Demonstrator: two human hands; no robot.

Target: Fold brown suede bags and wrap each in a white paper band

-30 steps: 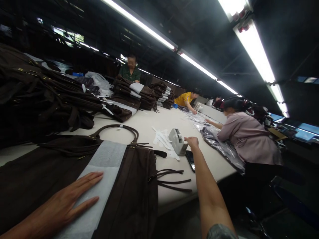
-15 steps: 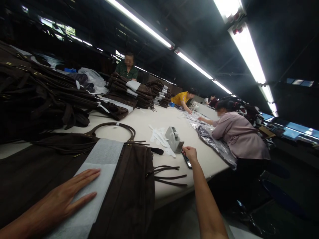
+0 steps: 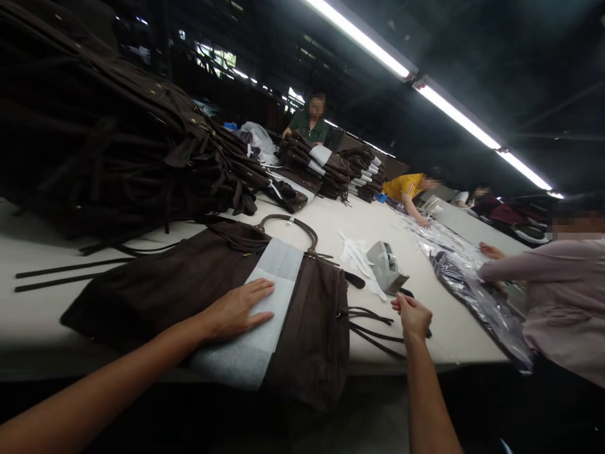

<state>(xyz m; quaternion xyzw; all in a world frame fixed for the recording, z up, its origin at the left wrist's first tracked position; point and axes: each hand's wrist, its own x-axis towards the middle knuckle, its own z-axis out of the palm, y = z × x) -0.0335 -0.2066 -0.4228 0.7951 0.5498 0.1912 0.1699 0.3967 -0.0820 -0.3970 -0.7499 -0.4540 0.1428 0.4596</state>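
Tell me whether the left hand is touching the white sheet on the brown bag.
Touching. The head view shows the left hand lying flat, palm down, on the white sheet.

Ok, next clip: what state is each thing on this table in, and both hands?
Left hand: flat, fingers spread, pressing on the white sheet.
Right hand: loosely closed, just short of the tape dispenser; whether it holds anything cannot be told.
White sheet: laid across the brown bag.
Brown bag: lying flat, handle up on the table.
Tape dispenser: upright.
Bag stack: piled high at left.
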